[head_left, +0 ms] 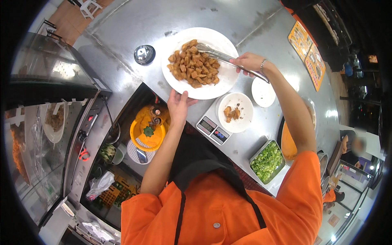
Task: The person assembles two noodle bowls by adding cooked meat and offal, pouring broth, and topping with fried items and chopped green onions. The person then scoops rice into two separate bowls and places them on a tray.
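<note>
A large white bowl (222, 83) on the steel counter holds a heap of browned, diced meat pieces (194, 67). My left hand (179, 105) grips the near rim of this bowl, thumb over the edge. In my right hand (249, 63) are metal tongs (222, 56), their tips lying at the right side of the heap. Just nearer to me, a small white bowl (245, 122) with a few brown pieces in it rests on a kitchen scale (213, 130). Another small white bowl (263, 92) stands to the right, below my right wrist.
A silver call bell (144, 54) sits left of the large bowl. Chopped greens fill a metal tray (267, 161) at the right front. Under the counter on the left is a yellow basin (136, 132). A glass display case (36, 122) borders the left; orange menu sheets (308, 53) lie far right.
</note>
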The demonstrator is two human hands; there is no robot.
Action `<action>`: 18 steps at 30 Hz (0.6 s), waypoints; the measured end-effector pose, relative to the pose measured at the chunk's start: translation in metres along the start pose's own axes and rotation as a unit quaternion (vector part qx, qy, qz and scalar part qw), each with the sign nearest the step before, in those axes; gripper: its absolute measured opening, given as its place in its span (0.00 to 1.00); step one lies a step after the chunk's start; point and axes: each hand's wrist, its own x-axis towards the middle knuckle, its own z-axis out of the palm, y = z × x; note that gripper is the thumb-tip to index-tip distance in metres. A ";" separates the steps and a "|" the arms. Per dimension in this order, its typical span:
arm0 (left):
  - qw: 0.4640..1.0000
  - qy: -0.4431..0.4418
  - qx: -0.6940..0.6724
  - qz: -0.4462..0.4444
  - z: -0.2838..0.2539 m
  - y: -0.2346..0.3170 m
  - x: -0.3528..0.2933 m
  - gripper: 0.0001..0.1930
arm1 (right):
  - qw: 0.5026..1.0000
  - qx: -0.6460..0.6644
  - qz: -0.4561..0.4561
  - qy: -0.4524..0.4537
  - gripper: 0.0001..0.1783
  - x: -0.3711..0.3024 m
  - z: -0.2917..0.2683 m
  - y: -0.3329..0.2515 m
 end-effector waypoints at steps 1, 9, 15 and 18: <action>1.000 -0.002 0.005 -0.008 0.000 0.002 0.001 0.24 | 1.000 0.007 -0.006 -0.007 0.28 0.006 0.001 0.002; 1.000 -0.008 0.009 -0.006 0.000 0.006 0.004 0.23 | 0.992 0.107 -0.053 0.034 0.20 -0.013 0.006 0.032; 1.000 0.002 0.013 -0.001 -0.008 0.004 0.011 0.23 | 0.991 0.092 -0.075 0.058 0.19 -0.136 0.007 0.064; 1.000 -0.011 0.019 -0.001 -0.005 0.008 0.015 0.24 | 0.989 0.098 -0.062 0.091 0.21 -0.207 0.033 0.112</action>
